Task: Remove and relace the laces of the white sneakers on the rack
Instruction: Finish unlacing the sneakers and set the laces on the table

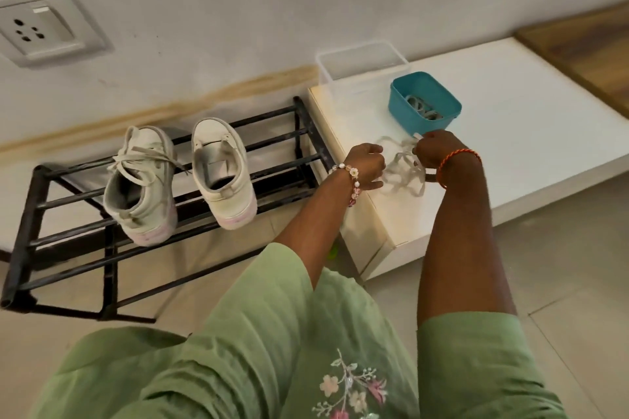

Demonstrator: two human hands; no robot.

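Two white sneakers stand on the black metal rack (41, 204). The left sneaker (141, 184) still carries its lace, loosely tied. The right sneaker (223, 173) has no lace. A loose white lace (405, 173) lies in a tangle on the white bench (527, 133) to the right of the rack. My left hand (366, 163) rests at the lace's left side, fingers curled on it. My right hand (434, 148) pinches one lace end, its tip showing above my fingers.
A teal tub (401, 102) holding several rings sits on the bench just behind my right hand. A clear plastic container (362, 66) stands behind it against the wall. A wall socket (37, 27) is at upper left. A wooden board (585, 48) lies at far right.
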